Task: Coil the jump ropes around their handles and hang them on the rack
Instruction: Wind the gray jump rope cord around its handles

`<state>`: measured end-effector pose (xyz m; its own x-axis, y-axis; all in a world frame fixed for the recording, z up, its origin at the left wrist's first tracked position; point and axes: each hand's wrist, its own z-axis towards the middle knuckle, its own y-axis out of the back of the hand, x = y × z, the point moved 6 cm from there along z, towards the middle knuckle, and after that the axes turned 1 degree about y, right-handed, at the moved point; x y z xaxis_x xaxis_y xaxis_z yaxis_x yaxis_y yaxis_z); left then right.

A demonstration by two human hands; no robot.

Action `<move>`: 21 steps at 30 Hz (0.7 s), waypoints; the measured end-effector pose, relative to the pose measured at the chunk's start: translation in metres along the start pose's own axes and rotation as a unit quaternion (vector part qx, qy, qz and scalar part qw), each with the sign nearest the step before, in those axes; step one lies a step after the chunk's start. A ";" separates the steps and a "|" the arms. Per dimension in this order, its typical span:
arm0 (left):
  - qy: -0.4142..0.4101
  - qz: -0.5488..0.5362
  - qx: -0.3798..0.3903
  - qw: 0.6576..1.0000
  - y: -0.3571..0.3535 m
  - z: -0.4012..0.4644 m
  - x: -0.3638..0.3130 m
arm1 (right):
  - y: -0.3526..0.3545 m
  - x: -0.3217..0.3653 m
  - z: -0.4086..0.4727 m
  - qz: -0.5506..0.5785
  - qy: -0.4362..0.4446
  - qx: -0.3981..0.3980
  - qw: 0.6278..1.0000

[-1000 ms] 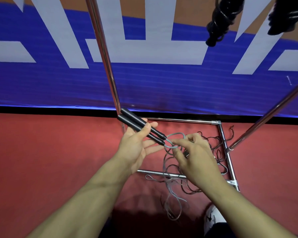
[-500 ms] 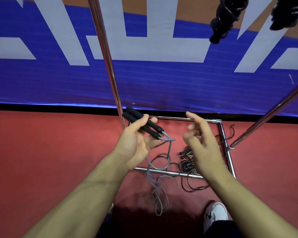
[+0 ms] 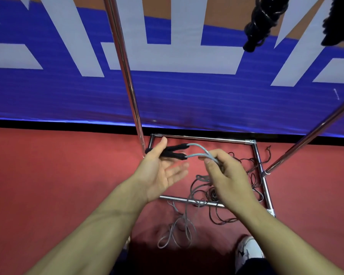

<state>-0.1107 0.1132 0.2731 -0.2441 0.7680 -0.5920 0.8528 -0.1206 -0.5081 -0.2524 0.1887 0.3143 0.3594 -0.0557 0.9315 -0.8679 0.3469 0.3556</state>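
My left hand [image 3: 161, 171] holds the two black handles [image 3: 175, 152] of a grey jump rope side by side, thumb on top, their rope ends pointing right. Two grey cords [image 3: 199, 150] arch from the handles to my right hand [image 3: 228, 175], which pinches them between thumb and fingertips. The remaining grey rope [image 3: 177, 233] hangs down and lies in loose loops on the red floor. The chrome rack [image 3: 125, 66] stands right behind my hands. Two coiled black ropes [image 3: 262, 22] hang from it at the top right.
Several thin dark ropes [image 3: 248, 175] lie tangled on the floor inside the rack's base frame [image 3: 203, 138]. A slanted chrome pole [image 3: 306, 141] rises at the right. A blue banner wall [image 3: 187, 96] is behind. My white shoe [image 3: 248, 253] is at the bottom right.
My right hand, open and away from the rope half a second ago, has come back and pinched the two cords near the handles. The handles have swung so that they lie nearly level.
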 end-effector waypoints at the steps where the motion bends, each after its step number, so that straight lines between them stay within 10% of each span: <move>1: 0.034 0.039 -0.005 0.999 0.002 0.001 0.007 | 0.002 0.000 0.000 0.001 -0.001 -0.011 1.000; 5: 0.116 0.122 -0.023 0.985 0.004 0.003 0.029 | 0.005 -0.003 0.000 -0.051 0.000 0.001 0.999; 8: -0.004 0.266 -0.019 0.964 0.002 0.009 0.023 | 0.003 -0.010 0.000 -0.105 -0.006 0.031 0.994; 12: -0.246 0.529 0.093 0.807 -0.017 0.003 0.019 | -0.002 -0.005 0.000 -0.086 0.000 0.053 0.995; 16: -0.332 0.588 0.005 0.738 -0.012 0.003 0.005 | -0.001 -0.010 0.001 -0.131 0.019 0.059 0.989; 21: -0.387 0.473 -0.024 0.792 -0.014 -0.013 -0.015 | 0.000 -0.015 0.003 -0.294 0.084 0.020 0.952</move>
<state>-0.1132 0.1115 0.2971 0.3196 -0.2681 -0.9088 0.8350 -0.3736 0.4039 -0.2588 0.1868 0.3009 0.8336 -0.0773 0.5469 -0.5113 0.2665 0.8170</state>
